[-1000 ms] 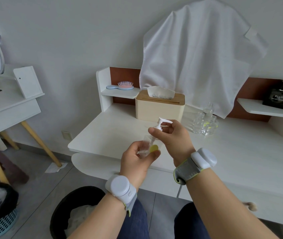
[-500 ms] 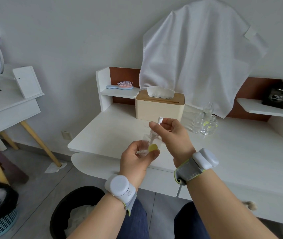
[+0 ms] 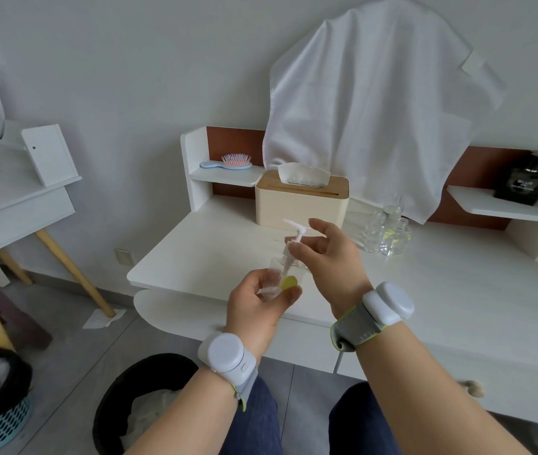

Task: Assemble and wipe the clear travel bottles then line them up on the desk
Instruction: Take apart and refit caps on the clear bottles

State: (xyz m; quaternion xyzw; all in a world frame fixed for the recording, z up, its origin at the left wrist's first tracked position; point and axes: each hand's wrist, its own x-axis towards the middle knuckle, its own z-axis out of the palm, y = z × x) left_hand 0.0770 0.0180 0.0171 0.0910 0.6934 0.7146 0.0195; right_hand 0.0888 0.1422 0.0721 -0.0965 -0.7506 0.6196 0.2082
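The left hand (image 3: 258, 302) grips a small clear bottle (image 3: 276, 274) low on its body, its fingers curled round it and the thumb lying just below a round yellow sticker (image 3: 289, 283) on the bottle's side. The bottle is held in the air, tilted, above the front edge of the white worktop (image 3: 425, 290). A white pump top (image 3: 295, 231) sits in the bottle's neck, nozzle pointing left, and the right hand (image 3: 330, 254) pinches the pump's collar between thumb and bent fingers, while the index finger stretches out above the pump head (whether it touches the head cannot be told). Both wrists wear white band devices. Further back on the worktop, to the right, a cluster of clear bottles (image 3: 389, 233) stands close together below the hem of a white cloth (image 3: 376, 110) that hangs on the wall. A tissue box (image 3: 300, 201) with a wooden lid stands behind the hands, and a hairbrush (image 3: 228, 161) lies on the small left shelf.
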